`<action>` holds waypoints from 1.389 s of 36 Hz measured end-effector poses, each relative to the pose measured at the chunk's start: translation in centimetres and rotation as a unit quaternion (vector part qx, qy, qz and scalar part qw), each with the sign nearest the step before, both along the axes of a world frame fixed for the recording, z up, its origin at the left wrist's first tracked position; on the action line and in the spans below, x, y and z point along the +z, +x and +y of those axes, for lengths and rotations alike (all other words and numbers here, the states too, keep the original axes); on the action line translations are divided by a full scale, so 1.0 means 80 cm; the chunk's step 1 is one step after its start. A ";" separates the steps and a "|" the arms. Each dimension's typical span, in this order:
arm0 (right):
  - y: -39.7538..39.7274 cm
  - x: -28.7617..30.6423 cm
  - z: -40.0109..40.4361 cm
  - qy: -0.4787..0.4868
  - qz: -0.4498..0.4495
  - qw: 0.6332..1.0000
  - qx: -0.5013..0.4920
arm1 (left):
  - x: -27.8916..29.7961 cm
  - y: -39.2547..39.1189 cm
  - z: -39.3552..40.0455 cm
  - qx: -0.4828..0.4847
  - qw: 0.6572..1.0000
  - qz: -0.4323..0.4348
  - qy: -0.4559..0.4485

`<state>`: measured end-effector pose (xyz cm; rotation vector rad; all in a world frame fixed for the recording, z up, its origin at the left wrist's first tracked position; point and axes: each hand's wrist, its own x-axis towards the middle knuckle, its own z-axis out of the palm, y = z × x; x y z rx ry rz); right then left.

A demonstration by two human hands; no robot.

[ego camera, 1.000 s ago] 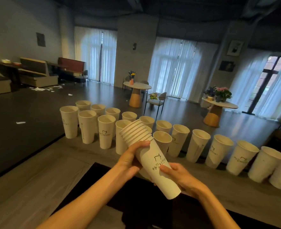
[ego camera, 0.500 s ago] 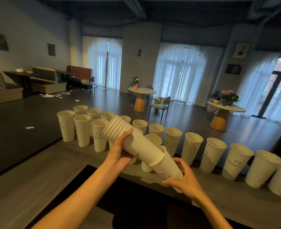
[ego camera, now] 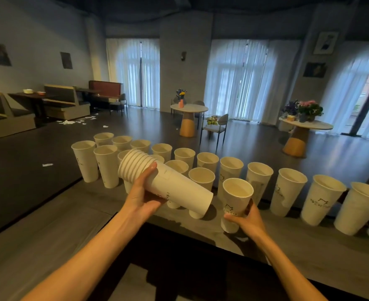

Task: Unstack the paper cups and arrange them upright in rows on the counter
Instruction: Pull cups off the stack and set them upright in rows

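My left hand (ego camera: 143, 196) grips a stack of white paper cups (ego camera: 179, 187), held tilted with its rims pointing up and to the left. My right hand (ego camera: 245, 218) holds a single white cup (ego camera: 235, 203) upright by its lower part, just above or on the grey counter (ego camera: 287, 255), to the right of the stack. Behind them, two rows of upright white cups (ego camera: 287, 190) run across the counter from left to right.
The counter's near edge drops to a dark recess (ego camera: 179, 257) between my forearms. Beyond the counter lies a dark floor with round tables (ego camera: 189, 118), a chair (ego camera: 217, 127), booths at the left and scraps of paper.
My right hand has pulled one cup off the bottom of the stack and brought it upright to the right. The left hand has kept the stack tilted at about the same spot.
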<state>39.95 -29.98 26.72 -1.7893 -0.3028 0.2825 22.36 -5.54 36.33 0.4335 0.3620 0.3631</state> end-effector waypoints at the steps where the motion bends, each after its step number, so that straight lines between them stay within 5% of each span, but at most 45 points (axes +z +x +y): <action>1: 0.002 -0.001 0.002 0.001 0.001 1.000 -0.003 | -0.001 0.002 0.001 -0.002 1.000 0.000 -0.002; 15: 0.016 0.004 0.029 -0.034 0.015 0.999 -0.030 | -0.003 0.016 -0.017 -0.023 1.000 0.001 0.004; 26: -0.007 0.007 -0.018 -0.159 0.043 0.986 -0.023 | -0.001 0.032 -0.058 -0.090 0.993 -0.005 0.081; 34: -0.028 0.059 -0.057 -0.022 0.137 0.987 0.085 | -0.001 0.054 -0.121 -0.158 0.979 -0.008 0.129; 40: -0.046 0.074 -0.075 0.098 0.244 0.916 0.304 | 0.006 0.063 -0.152 -0.188 0.966 0.003 0.179; 50: -0.053 0.080 -0.088 0.007 0.115 0.955 0.273 | 0.000 0.072 -0.170 -0.141 0.965 0.050 0.215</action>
